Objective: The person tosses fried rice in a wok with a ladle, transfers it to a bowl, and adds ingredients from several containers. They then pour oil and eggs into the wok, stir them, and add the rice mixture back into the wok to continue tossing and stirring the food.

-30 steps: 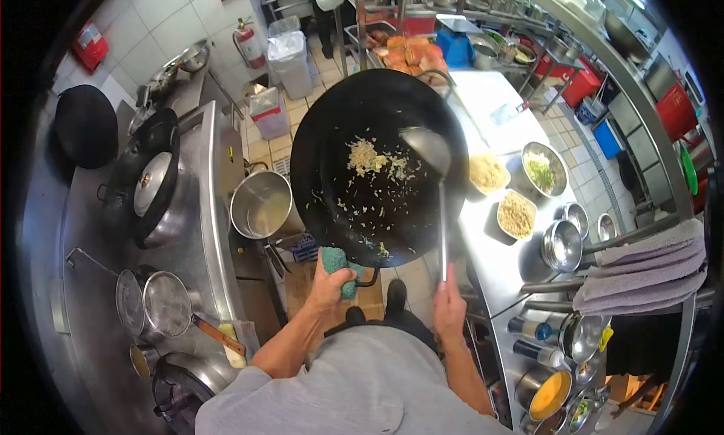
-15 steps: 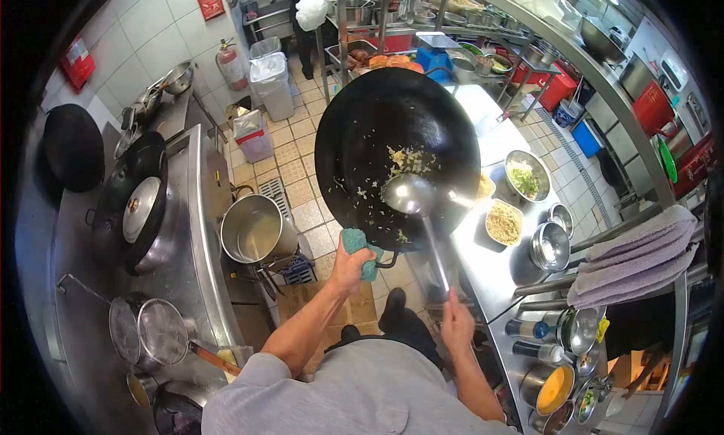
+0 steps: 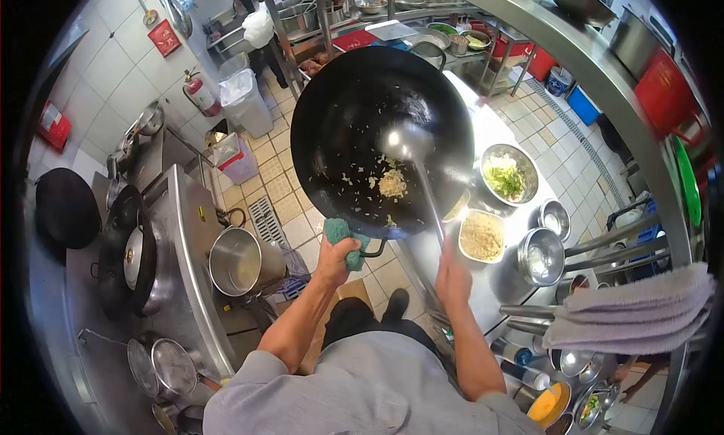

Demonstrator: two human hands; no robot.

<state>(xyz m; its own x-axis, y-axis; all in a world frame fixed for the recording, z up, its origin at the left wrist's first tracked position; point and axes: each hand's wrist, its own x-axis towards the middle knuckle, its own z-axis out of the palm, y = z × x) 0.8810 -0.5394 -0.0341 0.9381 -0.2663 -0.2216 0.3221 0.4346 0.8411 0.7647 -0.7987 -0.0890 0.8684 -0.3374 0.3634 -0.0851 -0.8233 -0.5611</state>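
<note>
A large black wok [image 3: 339, 95] is held up in front of me, tilted so its inside faces me. My left hand [image 3: 332, 265] is closed around a folded green cloth [image 3: 338, 230] at the wok's near loop handle. Wrapped round the shaft of a long metal ladle [image 3: 430, 190] is my right hand [image 3: 454, 279]. The ladle's bowl, blurred, is inside the wok, above a small heap of pale chopped bits [image 3: 392, 184]. More bits are scattered over the wok's surface. To the right are a metal bowl of chopped greens [image 3: 507, 176] and a white tub of pale minced food [image 3: 481, 236].
Metal bowls [image 3: 541, 256] stand on the right counter by a rail with draped towels [image 3: 633, 314]. On my left are a stock pot [image 3: 235, 261], another wok [image 3: 113, 284] and strainers [image 3: 172, 365]. Bins [image 3: 245, 107] stand ahead. Another person [image 3: 260, 61] is at the back.
The view has shifted, and the wok appears larger and further left. The ladle's bowl has moved up and away from me, and the chopped bits have gathered lower in the wok.
</note>
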